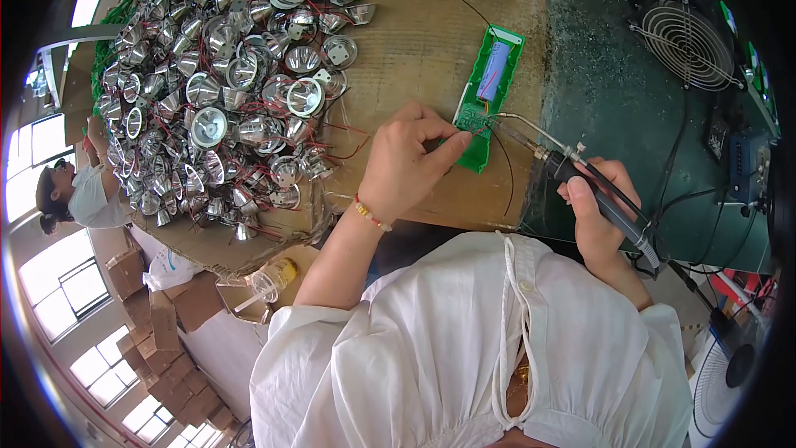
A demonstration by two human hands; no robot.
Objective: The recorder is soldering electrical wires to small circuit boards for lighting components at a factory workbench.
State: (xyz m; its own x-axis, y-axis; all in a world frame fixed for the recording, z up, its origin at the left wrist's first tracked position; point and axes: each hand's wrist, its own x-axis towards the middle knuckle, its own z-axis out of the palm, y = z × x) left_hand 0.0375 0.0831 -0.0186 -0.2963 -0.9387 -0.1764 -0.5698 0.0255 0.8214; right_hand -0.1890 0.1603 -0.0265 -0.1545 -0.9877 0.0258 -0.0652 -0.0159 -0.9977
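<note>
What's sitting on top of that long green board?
On the green board lies a blue cylinder with thin red and black wires. The left hand pinches its lower end, where the soldering iron in the right hand touches. The fingers cover that corner.

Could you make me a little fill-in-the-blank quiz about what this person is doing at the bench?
1. The right hand holds a soldering ____ whose tip meets the circuit board.
2. The circuit board is coloured ____.
3. The left hand steadies the board's near end; on that wrist is a beaded ____.
4. To the person's left lies a heap of shiny metal ____.

Missing words: iron; green; bracelet; reflectors
</note>
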